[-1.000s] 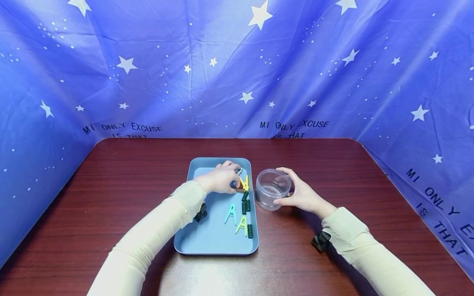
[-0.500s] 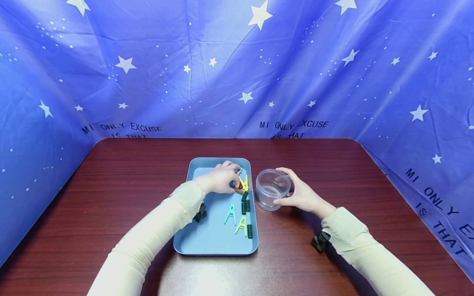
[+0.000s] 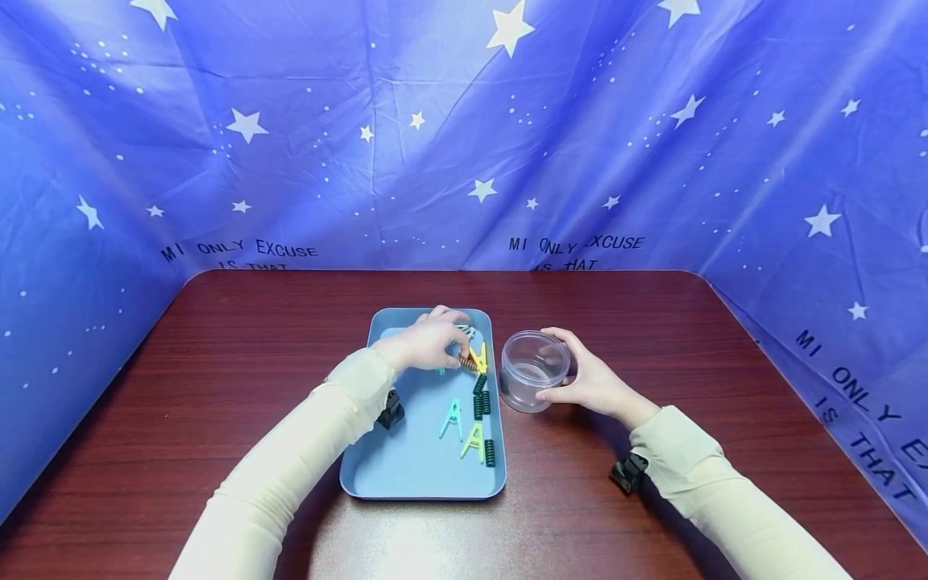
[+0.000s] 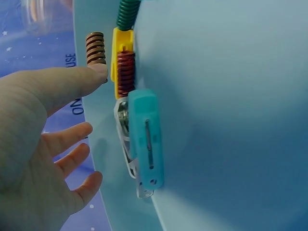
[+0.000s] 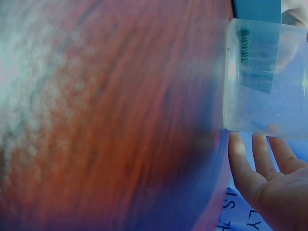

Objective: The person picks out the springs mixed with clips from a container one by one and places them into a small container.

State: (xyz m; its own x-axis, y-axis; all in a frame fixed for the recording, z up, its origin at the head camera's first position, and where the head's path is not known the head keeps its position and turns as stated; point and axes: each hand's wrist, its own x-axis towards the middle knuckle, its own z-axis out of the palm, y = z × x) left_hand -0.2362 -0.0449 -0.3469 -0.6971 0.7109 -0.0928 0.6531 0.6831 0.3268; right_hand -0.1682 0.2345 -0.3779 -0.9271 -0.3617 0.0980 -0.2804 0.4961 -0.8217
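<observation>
Over the far right part of the blue tray (image 3: 406, 475), my left hand (image 3: 428, 340) pinches a brown coil spring (image 4: 96, 48). The thumb shows on the spring in the left wrist view; the index finger is hidden there. Beneath it lie a yellow clothespin (image 4: 115, 62), a dark red spring (image 4: 126, 72) and a teal clothespin (image 4: 146, 139) with a pale one behind it. My right hand (image 3: 598, 385) holds a clear round jar (image 3: 535, 374) upright on the table, beside the tray. Through the jar, a green spring shows in the right wrist view.
Along the tray's right side lie several dark green springs (image 3: 482, 404), a light blue clothespin (image 3: 452, 419) and a lime clothespin (image 3: 474, 443). The brown wooden table (image 3: 246, 362) extends on both sides. A blue star-printed cloth (image 3: 435, 185) hangs behind.
My left hand has lifted slightly with the brown spring, which now tilts away from where it lay. The pale clothespins show more. The right hand and jar have stayed put.
</observation>
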